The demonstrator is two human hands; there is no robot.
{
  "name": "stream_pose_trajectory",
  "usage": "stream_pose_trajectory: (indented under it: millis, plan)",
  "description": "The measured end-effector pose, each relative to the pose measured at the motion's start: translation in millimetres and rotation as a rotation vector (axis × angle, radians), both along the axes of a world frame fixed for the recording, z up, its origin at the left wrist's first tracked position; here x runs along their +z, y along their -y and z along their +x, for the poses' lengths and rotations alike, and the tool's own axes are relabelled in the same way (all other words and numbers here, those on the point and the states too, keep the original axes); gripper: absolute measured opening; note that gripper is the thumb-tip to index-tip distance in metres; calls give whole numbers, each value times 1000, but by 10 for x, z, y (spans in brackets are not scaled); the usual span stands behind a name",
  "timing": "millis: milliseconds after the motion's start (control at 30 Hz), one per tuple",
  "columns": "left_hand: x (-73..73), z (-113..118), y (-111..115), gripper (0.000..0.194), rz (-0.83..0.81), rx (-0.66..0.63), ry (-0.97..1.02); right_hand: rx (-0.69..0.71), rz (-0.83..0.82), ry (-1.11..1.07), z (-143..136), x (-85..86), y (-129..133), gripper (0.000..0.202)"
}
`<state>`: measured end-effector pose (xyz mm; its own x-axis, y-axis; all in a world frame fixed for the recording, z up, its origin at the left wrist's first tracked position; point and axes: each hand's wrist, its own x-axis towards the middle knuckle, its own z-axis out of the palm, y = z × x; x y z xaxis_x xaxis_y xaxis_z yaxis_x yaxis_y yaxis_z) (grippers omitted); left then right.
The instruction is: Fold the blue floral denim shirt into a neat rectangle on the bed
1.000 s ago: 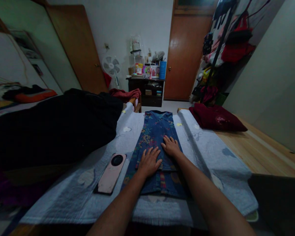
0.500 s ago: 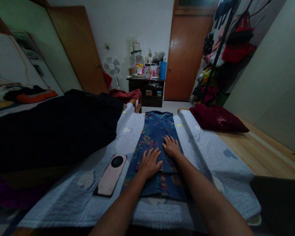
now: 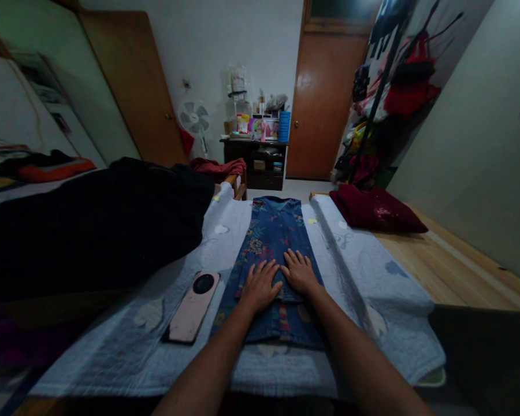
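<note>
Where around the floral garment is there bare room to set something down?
Right: pale cover between the garment and maroon cloth, plus wood on that cloth's near side. Left is tighter: phone beside the garment, black cloth beyond.

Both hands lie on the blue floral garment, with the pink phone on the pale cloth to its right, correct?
Wrong side: in the head view the pink phone lies on the pale cloth to the left of the blue floral garment. The left hand and right hand do lie on it.
</note>
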<state>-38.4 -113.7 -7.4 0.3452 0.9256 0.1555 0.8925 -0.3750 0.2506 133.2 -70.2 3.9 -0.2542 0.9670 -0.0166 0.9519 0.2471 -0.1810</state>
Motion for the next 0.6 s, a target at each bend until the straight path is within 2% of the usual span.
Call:
stream_pose_trajectory:
  millis: [333,467,600]
  plan:
    - [7,9,16,61,-8,54,6,55,-85,-37,49,59,186,62]
    - [-12,3,12,63,-2,66,15,96,-94,-90,67,134,109,58]
    - [-22,5,7,62,8,70,19,165,2,-152,-27,192,-93,45]
